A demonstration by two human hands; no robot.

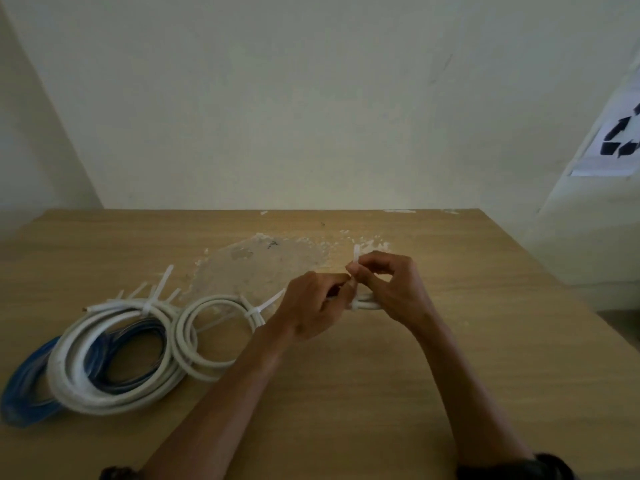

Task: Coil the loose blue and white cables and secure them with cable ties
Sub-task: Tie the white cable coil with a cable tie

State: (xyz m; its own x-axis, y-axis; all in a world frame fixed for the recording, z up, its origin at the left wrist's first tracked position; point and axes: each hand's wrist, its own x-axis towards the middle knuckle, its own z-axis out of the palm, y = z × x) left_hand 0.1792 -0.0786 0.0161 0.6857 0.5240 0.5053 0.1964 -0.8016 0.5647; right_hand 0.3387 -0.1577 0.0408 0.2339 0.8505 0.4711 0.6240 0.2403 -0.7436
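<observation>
Two bare forearms, dark sleeve (550,467) cuffs at lower edge, hands without rings

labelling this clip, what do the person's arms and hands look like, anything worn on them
Both forearms are bare from the bottom edge of the picture to the fingers. The left hand and the right hand wear no gloves; no rings or watch can be made out. Dark sleeves show only at the bottom edge: a dark cuff on the right arm and a smaller dark bit of sleeve on the left.
</observation>
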